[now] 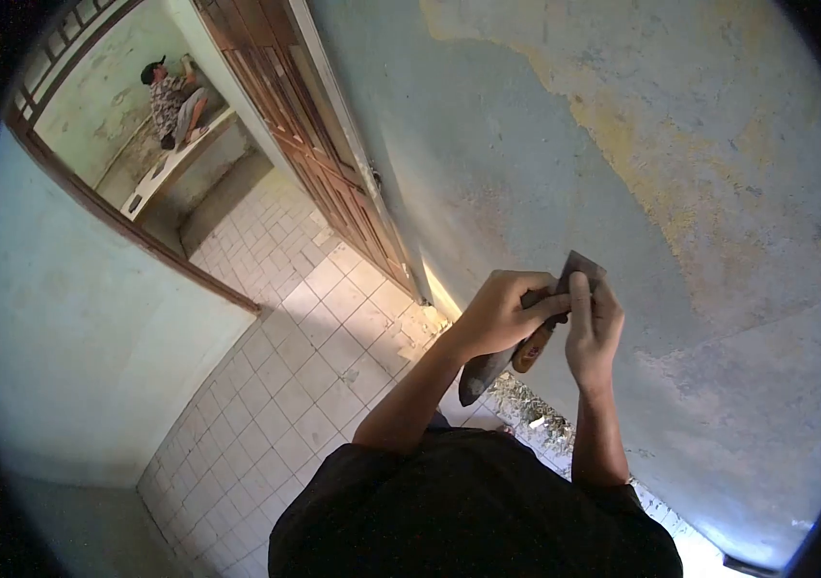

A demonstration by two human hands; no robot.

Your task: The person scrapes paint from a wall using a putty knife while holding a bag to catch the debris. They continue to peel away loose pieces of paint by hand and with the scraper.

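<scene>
In front of the wall, my left hand (505,313) and my right hand (595,332) are close together, both with closed fingers. Between them is a scraper with a flat dark metal blade (579,264) pointing up and a wooden handle (530,351) slanting down to the left. My right fingers pinch the scraper's blade, and my left thumb and fingers meet it lower down. A dark, pointed trowel blade (484,374) hangs below my left hand; its upper part is hidden by that hand, which appears to hold it.
Old yellow and grey patches show on the peeling blue-green wall (565,164). Flaked debris (536,416) lies along its foot on the tiled floor (304,395). A brown wooden door (304,125) stands at the upper middle. Beyond the opening, a person (177,104) crouches on a ledge (174,169).
</scene>
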